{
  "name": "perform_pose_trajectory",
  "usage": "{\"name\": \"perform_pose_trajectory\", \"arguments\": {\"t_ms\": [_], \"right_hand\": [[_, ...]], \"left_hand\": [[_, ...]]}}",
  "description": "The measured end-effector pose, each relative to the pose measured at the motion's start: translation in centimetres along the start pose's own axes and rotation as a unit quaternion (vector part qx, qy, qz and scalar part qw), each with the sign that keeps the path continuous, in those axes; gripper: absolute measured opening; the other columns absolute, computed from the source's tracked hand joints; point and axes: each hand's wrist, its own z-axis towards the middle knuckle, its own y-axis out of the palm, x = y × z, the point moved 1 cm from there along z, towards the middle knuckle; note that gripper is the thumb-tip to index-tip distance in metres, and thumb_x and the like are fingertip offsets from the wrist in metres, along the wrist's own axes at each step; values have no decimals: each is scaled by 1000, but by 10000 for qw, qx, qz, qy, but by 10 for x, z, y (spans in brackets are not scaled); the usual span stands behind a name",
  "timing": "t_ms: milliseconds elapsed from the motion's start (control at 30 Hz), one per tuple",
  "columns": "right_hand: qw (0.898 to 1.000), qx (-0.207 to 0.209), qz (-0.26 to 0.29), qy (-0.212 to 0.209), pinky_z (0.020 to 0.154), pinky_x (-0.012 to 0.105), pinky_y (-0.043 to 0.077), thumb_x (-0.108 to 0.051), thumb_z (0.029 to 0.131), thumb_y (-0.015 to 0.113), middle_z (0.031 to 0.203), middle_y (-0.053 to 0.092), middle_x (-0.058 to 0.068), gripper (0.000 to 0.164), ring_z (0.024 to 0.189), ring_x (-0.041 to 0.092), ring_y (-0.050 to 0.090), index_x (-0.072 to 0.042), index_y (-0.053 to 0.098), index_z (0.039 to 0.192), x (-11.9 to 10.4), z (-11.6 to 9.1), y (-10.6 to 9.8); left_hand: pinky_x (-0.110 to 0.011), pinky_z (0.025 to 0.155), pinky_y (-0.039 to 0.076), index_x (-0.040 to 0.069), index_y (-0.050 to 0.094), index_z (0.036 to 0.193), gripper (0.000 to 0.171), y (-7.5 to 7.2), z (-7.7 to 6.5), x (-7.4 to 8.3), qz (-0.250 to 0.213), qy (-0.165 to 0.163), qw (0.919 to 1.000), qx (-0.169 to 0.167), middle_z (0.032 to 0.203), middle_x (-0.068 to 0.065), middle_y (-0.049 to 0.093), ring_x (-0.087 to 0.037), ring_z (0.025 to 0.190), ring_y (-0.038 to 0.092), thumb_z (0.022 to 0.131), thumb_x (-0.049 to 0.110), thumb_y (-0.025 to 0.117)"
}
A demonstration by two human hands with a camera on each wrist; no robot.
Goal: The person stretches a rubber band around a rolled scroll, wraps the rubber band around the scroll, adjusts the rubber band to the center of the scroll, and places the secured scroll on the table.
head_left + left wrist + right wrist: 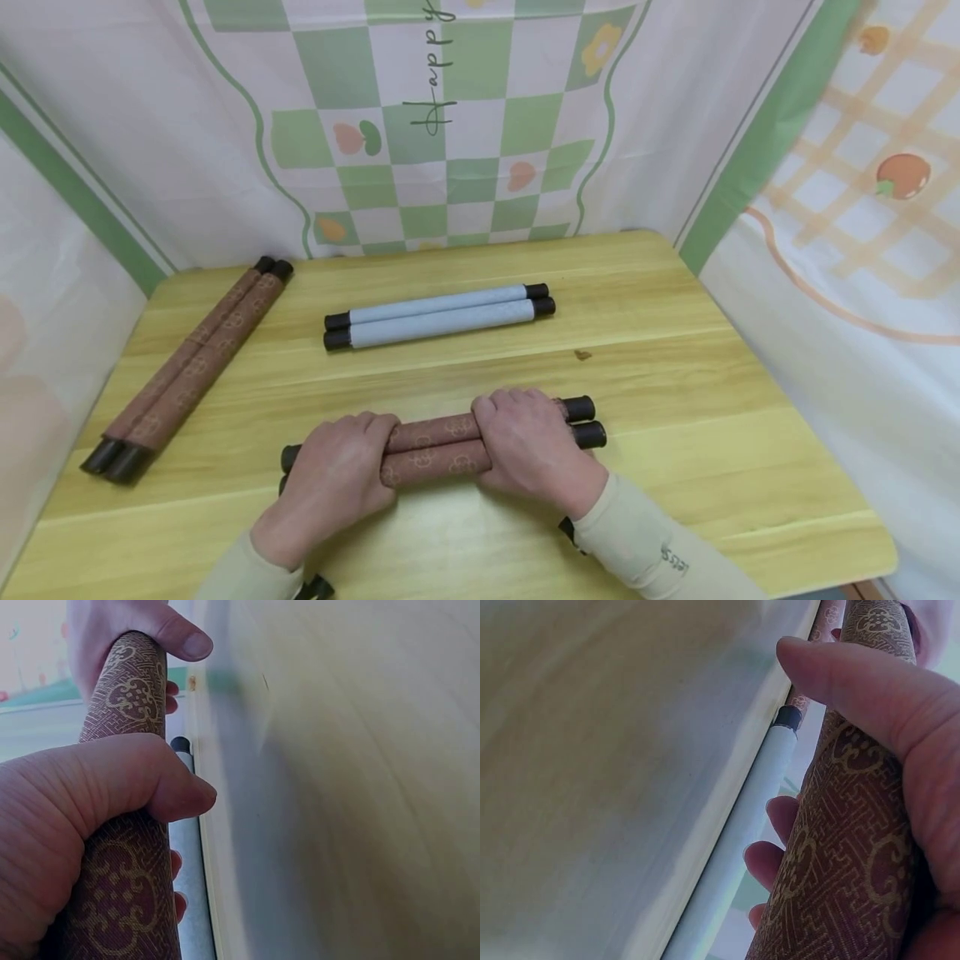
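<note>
Both hands hold a brown double-rolled scroll [435, 462] with black end knobs and a pale gold pattern, close over the near part of the table. My left hand [333, 467] grips it near its left end, thumb across the near roll in the left wrist view. Toward its right end, my right hand [528, 442] wraps round it, and the fingertips [763, 862] show on its far side. Palms and much of both rolls under them are hidden. Just beyond lies a light blue double-rolled scroll [442, 323] with black ends.
Another brown double-rolled scroll [198, 367] lies slanted along the left side of the wooden table [675, 400]. A small brown mark [582, 355] shows on the tabletop. Patterned cloth [480, 100] hangs behind the table and on both sides.
</note>
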Motion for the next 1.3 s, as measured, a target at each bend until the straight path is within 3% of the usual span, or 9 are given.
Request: {"name": "perform_pose_trajectory", "arguments": {"t_ms": [267, 467, 600, 733, 867, 1033, 1167, 1300], "right_hand": [[9990, 366, 15, -240, 61, 37, 51, -47, 66, 80, 76, 58, -1, 46, 67, 19, 58, -15, 59, 92, -6, 1, 0], [9984, 502, -10, -245, 61, 36, 50, -53, 67, 80, 75, 58, -2, 49, 66, 17, 56, -17, 59, 92, -10, 1, 1], [9958, 846, -8, -347, 58, 35, 49, -52, 69, 77, 72, 56, -2, 45, 62, 17, 55, -17, 58, 89, -13, 1, 3], [9939, 1032, 2, -394, 57, 35, 49, -67, 69, 78, 73, 60, -2, 57, 62, 17, 56, -17, 60, 91, -15, 0, 5], [9967, 675, 264, -372, 67, 37, 55, -86, 65, 74, 88, 69, 2, 86, 75, 19, 65, -14, 67, 112, -15, -2, 5], [9978, -103, 604, -233, 96, 48, 56, -89, 61, 74, 121, 71, 11, 118, 108, 28, 69, -9, 54, 145, -6, -6, -2], [9981, -350, 504, -27, 107, 53, 49, -83, 58, 82, 129, 70, 13, 120, 119, 31, 66, -9, 52, 148, 7, -6, -10], [9996, -184, 213, 57, 103, 51, 51, -69, 61, 89, 119, 72, 9, 99, 113, 30, 69, -11, 60, 136, 19, -7, -13]], "left_hand": [[-40, 67, 56, 11, 68, 111, 58, 0, 0, 3, -91, 49, 9999, 2, 92, -2, 71, -17, 76, 66, 56, 23, 83], [-38, 64, 55, 12, 68, 111, 58, 3, 1, 6, -117, 101, 9999, 23, 90, -1, 70, -15, 74, 64, 56, 24, 82], [-37, 62, 54, 11, 68, 110, 56, 4, 2, 8, -147, 160, 9997, 94, 89, 0, 70, -15, 72, 63, 57, 24, 81], [-37, 62, 54, 11, 69, 110, 55, 5, 2, 9, -103, 151, 9998, 64, 89, -1, 70, -15, 73, 63, 58, 25, 81], [-37, 61, 53, 11, 68, 111, 56, 5, 1, 10, -39, 151, 9999, -2, 89, -1, 70, -15, 72, 63, 58, 26, 81], [-38, 62, 54, 10, 68, 113, 58, 5, 0, 7, 43, 208, 9997, 78, 90, -2, 70, -16, 72, 64, 58, 26, 82], [-40, 66, 57, 8, 69, 113, 60, 1, 2, 2, 71, 195, 9995, 257, 92, -4, 72, -20, 74, 67, 57, 24, 81], [-41, 66, 58, 6, 69, 112, 60, -4, 4, -1, 116, 163, 9993, 325, 92, -6, 73, -22, 74, 67, 55, 22, 81]]}}
